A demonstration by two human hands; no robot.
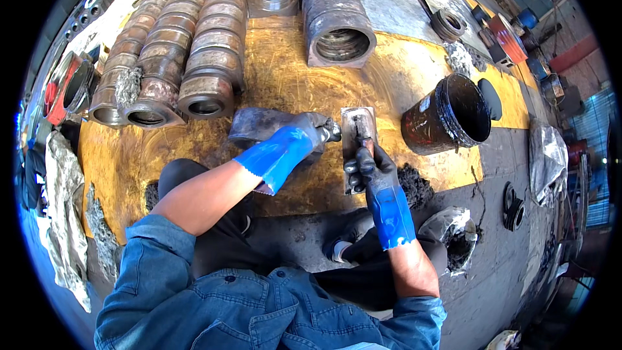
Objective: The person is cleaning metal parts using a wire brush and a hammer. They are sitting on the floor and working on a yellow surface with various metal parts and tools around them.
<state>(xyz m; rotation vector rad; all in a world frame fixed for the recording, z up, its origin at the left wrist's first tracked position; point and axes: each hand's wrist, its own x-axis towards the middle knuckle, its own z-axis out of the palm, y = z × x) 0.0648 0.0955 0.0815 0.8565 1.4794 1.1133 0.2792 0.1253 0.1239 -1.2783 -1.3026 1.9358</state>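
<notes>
Single head view, left camera of side-by-side pair. Looks down and forward from above shirt (259,311), which fills lower edge, nearest; left hand (317,129) and right hand (372,170) farther, around centre; metal rings (207,85) beyond, toward top. Upright, unmirrored. Wide fisheye: straight edges bowed, rim black.

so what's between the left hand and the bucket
In the head view: the plate, with the right hand on it, then yellow surface up to the bucket.
</notes>
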